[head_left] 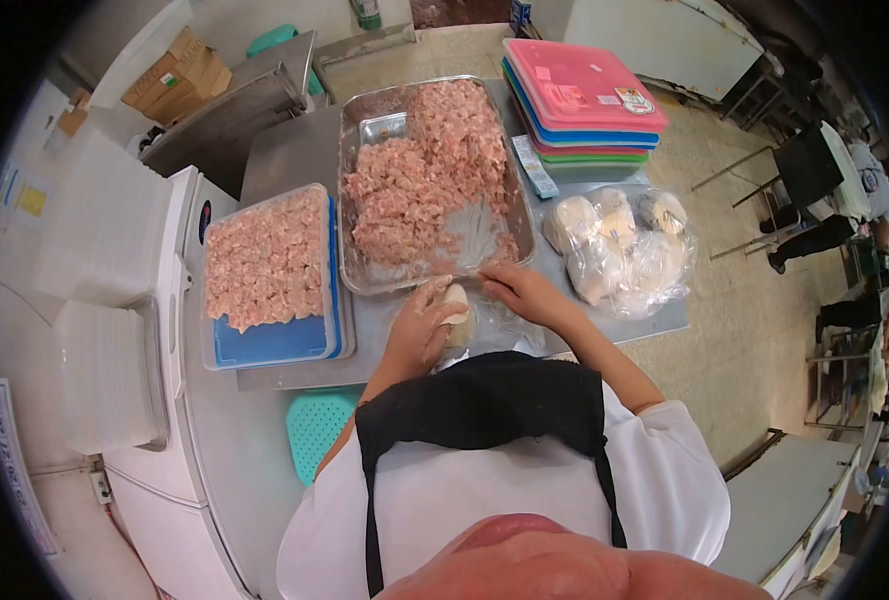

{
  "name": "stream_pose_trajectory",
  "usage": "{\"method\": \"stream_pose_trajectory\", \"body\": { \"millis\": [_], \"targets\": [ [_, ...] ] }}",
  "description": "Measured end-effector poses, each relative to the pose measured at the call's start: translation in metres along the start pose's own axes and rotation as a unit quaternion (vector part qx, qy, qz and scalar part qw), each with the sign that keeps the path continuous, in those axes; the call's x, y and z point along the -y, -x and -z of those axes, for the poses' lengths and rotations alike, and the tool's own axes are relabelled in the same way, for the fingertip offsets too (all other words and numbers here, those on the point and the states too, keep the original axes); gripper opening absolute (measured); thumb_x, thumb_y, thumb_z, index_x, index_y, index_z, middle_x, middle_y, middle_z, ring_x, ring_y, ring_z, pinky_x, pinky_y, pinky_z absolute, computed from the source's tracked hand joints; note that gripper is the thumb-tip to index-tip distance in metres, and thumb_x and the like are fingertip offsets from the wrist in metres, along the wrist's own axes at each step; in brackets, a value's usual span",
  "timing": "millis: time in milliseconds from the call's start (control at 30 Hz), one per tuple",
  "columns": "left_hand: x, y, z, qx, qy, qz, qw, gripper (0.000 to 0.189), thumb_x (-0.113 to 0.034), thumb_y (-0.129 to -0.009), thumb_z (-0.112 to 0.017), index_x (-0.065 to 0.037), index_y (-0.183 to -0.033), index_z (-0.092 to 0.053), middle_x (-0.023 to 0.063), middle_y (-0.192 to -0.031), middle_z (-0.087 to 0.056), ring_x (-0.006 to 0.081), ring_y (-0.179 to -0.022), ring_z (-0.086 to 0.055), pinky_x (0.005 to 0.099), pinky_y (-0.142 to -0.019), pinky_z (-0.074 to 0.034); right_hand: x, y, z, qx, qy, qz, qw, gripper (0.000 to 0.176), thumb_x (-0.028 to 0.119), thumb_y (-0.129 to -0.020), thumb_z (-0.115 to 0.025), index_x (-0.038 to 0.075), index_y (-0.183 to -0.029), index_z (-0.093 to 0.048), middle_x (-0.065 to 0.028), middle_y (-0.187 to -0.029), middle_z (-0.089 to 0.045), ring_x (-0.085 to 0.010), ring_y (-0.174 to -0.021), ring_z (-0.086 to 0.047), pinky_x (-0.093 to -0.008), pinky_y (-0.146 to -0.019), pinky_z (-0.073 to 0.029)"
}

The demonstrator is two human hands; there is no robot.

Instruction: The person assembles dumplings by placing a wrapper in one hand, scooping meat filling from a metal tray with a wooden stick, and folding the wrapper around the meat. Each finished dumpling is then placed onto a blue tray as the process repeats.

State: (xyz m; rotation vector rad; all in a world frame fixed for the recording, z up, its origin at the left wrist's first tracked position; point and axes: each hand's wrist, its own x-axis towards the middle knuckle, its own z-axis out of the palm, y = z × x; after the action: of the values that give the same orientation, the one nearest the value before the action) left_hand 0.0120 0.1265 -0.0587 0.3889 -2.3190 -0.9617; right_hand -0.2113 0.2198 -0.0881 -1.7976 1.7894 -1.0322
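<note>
My left hand point(420, 325) is curled around a pale, thin dough wrapper point(457, 297) just in front of the large metal tray. Below that hand a pale stack of what look like more wrappers point(457, 334) rests on clear plastic. My right hand point(521, 292) is at the tray's near rim with its fingertips pinched together; what they hold, if anything, is too small to name. Ground meat point(420, 185) is heaped in the metal tray point(521, 225), with a small metal container point(383, 126) partly sunk at its far left.
Left of the tray, a blue-based tray point(270, 348) carries rows of meat-filled dumplings point(265, 255). At right lie bagged wrappers point(625, 250) and stacked coloured lidded trays point(585, 85). A turquoise stool point(320, 430) stands under the table's left side. Another person point(855, 200) is at far right.
</note>
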Motion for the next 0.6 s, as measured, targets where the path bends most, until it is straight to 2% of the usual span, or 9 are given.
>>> {"method": "stream_pose_trajectory", "body": {
  "millis": [67, 167, 267, 367, 467, 600],
  "targets": [
    [0.001, 0.001, 0.001, 0.002, -0.028, -0.011, 1.000, 0.034, -0.004, -0.075, -0.056, -0.012, -0.107, -0.065, 0.0151, -0.126, -0.055, 0.0396, -0.115, -0.051, 0.0430, -0.097, -0.043, -0.012, -0.010, -0.007, -0.049, -0.014, 0.014, 0.999, 0.025, 0.019, -0.091, -0.057, 0.002, -0.109, -0.063, -0.0167, -0.095, -0.065, -0.0348, -0.090, -0.062, -0.0405, -0.077, -0.050],
    [0.011, -0.013, 0.016, 0.028, -0.065, 0.011, 0.997, 0.029, -0.007, -0.078, -0.055, -0.011, -0.105, -0.066, 0.0163, -0.120, -0.058, 0.0389, -0.110, -0.053, 0.0427, -0.095, -0.044, -0.015, -0.023, -0.005, -0.079, -0.007, -0.033, 0.996, 0.026, 0.020, -0.093, -0.055, 0.002, -0.109, -0.064, -0.0172, -0.089, -0.066, -0.0331, -0.086, -0.063, -0.0394, -0.075, -0.049],
    [0.056, -0.017, 0.009, -0.032, -0.058, 0.091, 0.994, 0.025, -0.008, -0.081, -0.054, -0.008, -0.103, -0.066, 0.0160, -0.110, -0.061, 0.0365, -0.104, -0.056, 0.0419, -0.091, -0.045, -0.020, -0.027, -0.005, -0.082, -0.079, -0.075, 0.991, 0.027, 0.020, -0.095, -0.055, -0.002, -0.109, -0.062, -0.0119, -0.078, -0.062, -0.0235, -0.071, -0.060, -0.0349, -0.066, -0.048],
    [0.082, -0.013, 0.008, -0.048, -0.075, 0.106, 0.990, 0.023, -0.009, -0.082, -0.053, -0.007, -0.102, -0.065, 0.0151, -0.101, -0.063, 0.0342, -0.098, -0.059, 0.0408, -0.086, -0.046, -0.014, -0.024, 0.002, -0.065, -0.118, -0.132, 0.982, 0.026, 0.020, -0.095, -0.054, -0.002, -0.108, -0.063, -0.0090, -0.075, -0.058, -0.0173, -0.066, -0.056, -0.0318, -0.062, -0.045],
    [0.078, -0.015, 0.007, -0.068, -0.065, 0.121, 0.988, 0.022, -0.009, -0.082, -0.055, -0.006, -0.101, -0.065, 0.0138, -0.097, -0.063, 0.0326, -0.094, -0.060, 0.0399, -0.083, -0.047, -0.013, -0.024, 0.001, -0.069, -0.100, -0.120, 0.985, 0.027, 0.023, -0.094, -0.056, 0.002, -0.108, -0.064, -0.0170, -0.086, -0.065, -0.0307, -0.080, -0.064, -0.0377, -0.072, -0.049],
    [0.076, -0.016, 0.005, -0.068, -0.121, 0.079, 0.987, 0.019, -0.004, -0.082, -0.055, -0.004, -0.098, -0.066, 0.0137, -0.092, -0.064, 0.0317, -0.088, -0.062, 0.0379, -0.078, -0.048, -0.018, -0.025, -0.003, -0.062, -0.090, -0.123, 0.986, 0.027, 0.023, -0.094, -0.055, 0.001, -0.105, -0.064, -0.0182, -0.086, -0.065, -0.0312, -0.079, -0.063, -0.0381, -0.070, -0.048]
  ]
}}
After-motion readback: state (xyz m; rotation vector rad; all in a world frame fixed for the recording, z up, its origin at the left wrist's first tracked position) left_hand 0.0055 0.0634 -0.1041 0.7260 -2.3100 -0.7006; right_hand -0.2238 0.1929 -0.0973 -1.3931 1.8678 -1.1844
